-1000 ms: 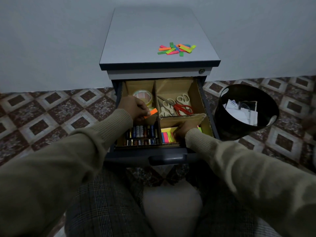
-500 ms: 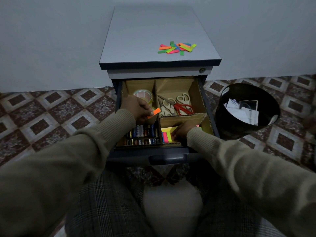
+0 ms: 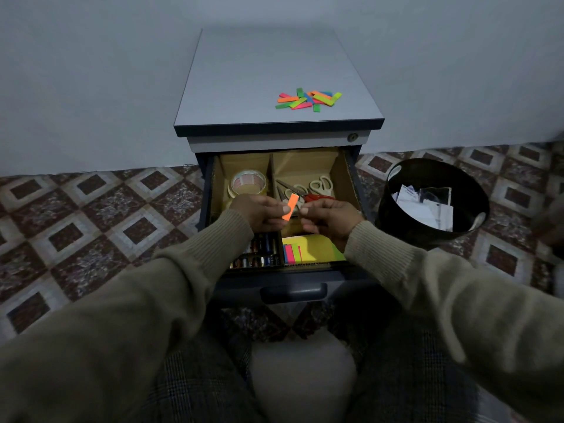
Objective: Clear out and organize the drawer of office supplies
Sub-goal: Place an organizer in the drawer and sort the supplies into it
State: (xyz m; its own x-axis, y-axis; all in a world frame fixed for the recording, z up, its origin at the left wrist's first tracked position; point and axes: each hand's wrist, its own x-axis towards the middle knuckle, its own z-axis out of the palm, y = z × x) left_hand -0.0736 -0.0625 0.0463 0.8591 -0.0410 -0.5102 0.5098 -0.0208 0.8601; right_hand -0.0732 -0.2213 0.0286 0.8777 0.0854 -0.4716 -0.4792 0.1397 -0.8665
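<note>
The open drawer [image 3: 293, 280] has cardboard dividers. Tape rolls [image 3: 247, 183] lie back left, scissors [image 3: 317, 187] back right, batteries [image 3: 259, 254] front left, and yellow sticky notes with coloured tabs [image 3: 311, 249] front right. Above the drawer's middle my left hand [image 3: 259, 210] pinches a small orange sticky tab [image 3: 290, 207]. My right hand [image 3: 331, 217] is close beside it with fingers curled, its fingertips at the tab's edge; whether it grips the tab I cannot tell. A pile of coloured tabs [image 3: 308, 99] lies on the cabinet top [image 3: 244, 87].
A black waste bin [image 3: 396, 215] with papers inside stands on the patterned floor right of the cabinet. A grey wall is behind the cabinet. My knees are just below the drawer front.
My right hand rose out of the front right compartment and came to the orange tab. My left hand moved the tab right and up, now above the divider.
</note>
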